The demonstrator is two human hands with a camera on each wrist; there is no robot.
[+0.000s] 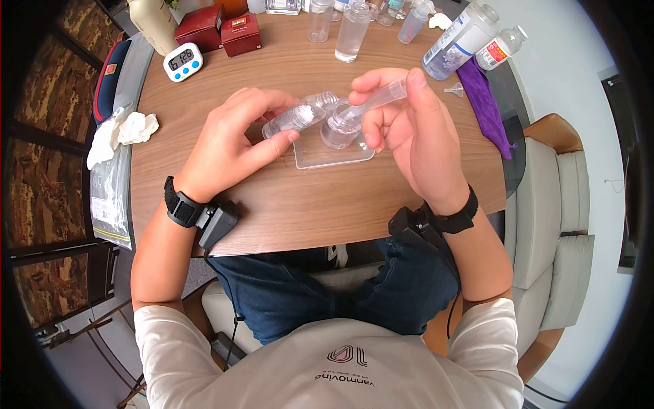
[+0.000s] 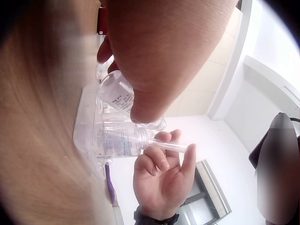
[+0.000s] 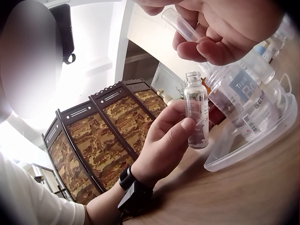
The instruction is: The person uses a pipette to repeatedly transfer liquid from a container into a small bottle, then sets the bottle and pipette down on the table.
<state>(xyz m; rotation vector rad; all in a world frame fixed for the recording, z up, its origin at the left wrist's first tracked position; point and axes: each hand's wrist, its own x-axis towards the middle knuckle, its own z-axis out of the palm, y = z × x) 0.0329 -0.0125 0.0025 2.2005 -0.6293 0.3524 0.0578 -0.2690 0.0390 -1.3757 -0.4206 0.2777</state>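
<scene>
My left hand (image 1: pixel 235 136) grips a small clear glass bottle (image 1: pixel 293 119) between thumb and fingers. It is uncapped, has print on its side, and leans toward the right in the head view. Beside its mouth stands a wider clear bottle (image 1: pixel 337 133) with a printed label and an open neck. That bottle sits in a shallow clear plastic tray (image 1: pixel 330 163). With its fingers and thumb, my right hand (image 1: pixel 428 146) holds a clear plastic tube (image 1: pixel 385 97), slanted, its lower end at the wider bottle's neck.
Behind stands a tall clear bottle of liquid (image 1: pixel 351 37). Dark red boxes (image 1: pixel 240 35) and a white timer (image 1: pixel 182 62) are at back left, crumpled tissues (image 1: pixel 136 128) at the left edge. Toward the right lie a purple cloth (image 1: pixel 488 112), a small funnel (image 1: pixel 455 89) and a large labelled bottle (image 1: pixel 458 42).
</scene>
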